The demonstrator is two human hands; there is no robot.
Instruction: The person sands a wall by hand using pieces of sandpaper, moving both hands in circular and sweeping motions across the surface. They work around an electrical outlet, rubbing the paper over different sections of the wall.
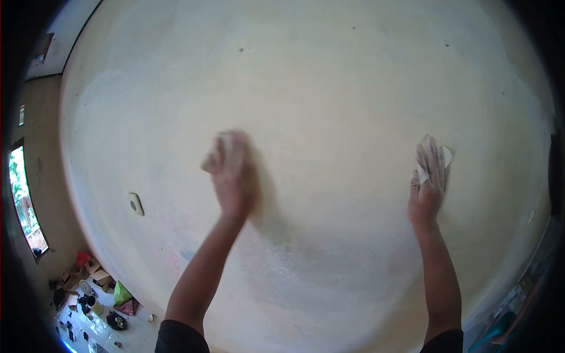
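Both arms reach up to a large pale, patchy wall. My left hand is at the wall left of centre, smeared by motion. Its fingers are bent over a small tan piece of sandpaper, of which only an edge shows. Farther right, my right hand presses a pale sheet of sandpaper flat against the wall. Its fingers are stretched over the sheet, and a folded corner pokes out near the thumb. Whitish dust coats the fingers of the right hand.
A wall socket sits left of my left hand. At lower left, boxes, bags and a green sack lie on the tiled floor. A window is at far left. Small dark holes dot the upper wall.
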